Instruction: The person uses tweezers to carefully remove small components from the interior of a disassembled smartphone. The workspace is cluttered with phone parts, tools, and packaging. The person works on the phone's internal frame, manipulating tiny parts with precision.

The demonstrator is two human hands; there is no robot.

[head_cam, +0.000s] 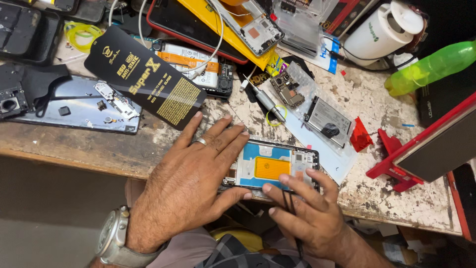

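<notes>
Left hand (191, 181) lay flat, fingers spread, palm down over the left end of the opened phone frame (275, 166); ring on one finger, wristwatch (113, 238) at the wrist. Right hand (310, 216) was half open, fingertips (267, 188) resting on the frame's lower right edge, a thin black tool (292, 218) running between the fingers and down past the palm. Frame sat at the near edge of the worn bench (386, 198), blue and white interior up, orange patch in the middle.

Just beyond: a metal screwdriver (265, 100), a small circuit board (286, 90) on clear plastic, a grey battery (327, 121) with a red tab. Black screen-protector pack (144, 77) lay up left, over a grey phone back (74, 106). Red stand (396, 166) to the right; green bottle (431, 67) and white canister (379, 32) at far right.
</notes>
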